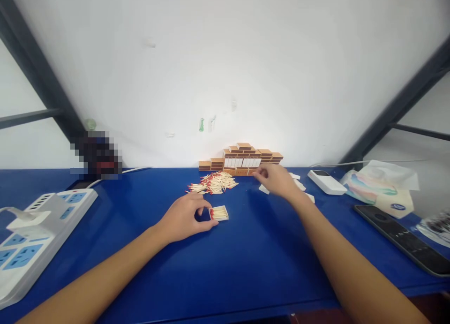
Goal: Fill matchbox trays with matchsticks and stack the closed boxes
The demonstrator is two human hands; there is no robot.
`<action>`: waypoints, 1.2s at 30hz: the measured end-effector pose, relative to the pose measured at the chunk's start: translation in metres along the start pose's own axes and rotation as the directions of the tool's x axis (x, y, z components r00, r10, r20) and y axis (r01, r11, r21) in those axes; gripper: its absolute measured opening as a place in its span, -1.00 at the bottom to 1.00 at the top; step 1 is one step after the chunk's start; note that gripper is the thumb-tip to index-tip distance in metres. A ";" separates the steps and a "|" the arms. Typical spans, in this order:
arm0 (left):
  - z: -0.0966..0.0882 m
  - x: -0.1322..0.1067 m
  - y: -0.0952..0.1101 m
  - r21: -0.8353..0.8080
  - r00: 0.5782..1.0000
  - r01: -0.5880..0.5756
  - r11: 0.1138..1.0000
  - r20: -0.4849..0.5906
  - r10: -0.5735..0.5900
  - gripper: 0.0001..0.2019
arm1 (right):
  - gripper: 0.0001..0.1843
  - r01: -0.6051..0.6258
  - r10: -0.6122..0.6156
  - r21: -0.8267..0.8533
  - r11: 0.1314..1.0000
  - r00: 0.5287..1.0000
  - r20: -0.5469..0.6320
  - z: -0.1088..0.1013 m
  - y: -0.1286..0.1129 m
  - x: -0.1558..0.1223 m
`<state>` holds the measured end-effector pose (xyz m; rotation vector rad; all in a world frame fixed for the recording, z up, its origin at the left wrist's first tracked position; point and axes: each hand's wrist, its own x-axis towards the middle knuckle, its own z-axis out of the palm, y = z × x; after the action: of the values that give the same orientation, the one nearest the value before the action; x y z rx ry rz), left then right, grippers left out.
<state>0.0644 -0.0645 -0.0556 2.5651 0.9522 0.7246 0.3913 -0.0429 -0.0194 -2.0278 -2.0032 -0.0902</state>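
Note:
My left hand (186,216) holds a small white matchbox tray (228,214) by its left end, thumb in front and fingers behind. Inside lie several red-tipped matches (220,213). Behind that hand is a loose heap of matches (218,182) on the blue table. My right hand (276,177) is at the lower right of a stack of brown matchboxes (244,150), its fingertips pinched together by the bottom row. Whatever is between those fingertips, if anything, is hidden. White tray-like pieces (264,189) lie beneath and beyond the right wrist.
A white power strip (75,207) with a plugged-in adapter takes up the left side. To the right are a white device with a dark screen (326,182), a tissue pack (379,188) and a black phone (401,237). A white wall (183,89) rises behind the table (211,272).

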 end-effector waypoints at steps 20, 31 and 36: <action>-0.010 0.002 -0.009 0.152 0.991 -0.097 0.984 -0.073 0.109 -0.75 | -0.62 0.528 -0.485 -0.293 0.797 0.849 0.210 0.005 -0.131 0.094; -0.010 0.003 -0.012 0.162 0.999 -0.017 0.987 -0.039 0.024 -0.74 | -0.80 0.356 -0.340 0.181 0.917 0.934 -0.111 -0.062 -0.048 0.067; -0.008 0.002 -0.012 0.143 1.000 -0.017 0.990 -0.022 0.020 -0.72 | -0.82 -0.309 0.521 0.653 0.692 0.840 -0.154 -0.064 0.051 0.047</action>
<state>0.0552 -0.0537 -0.0532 2.6979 1.0240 0.7174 0.4527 -0.0127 0.0452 -1.8188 -1.1075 0.2678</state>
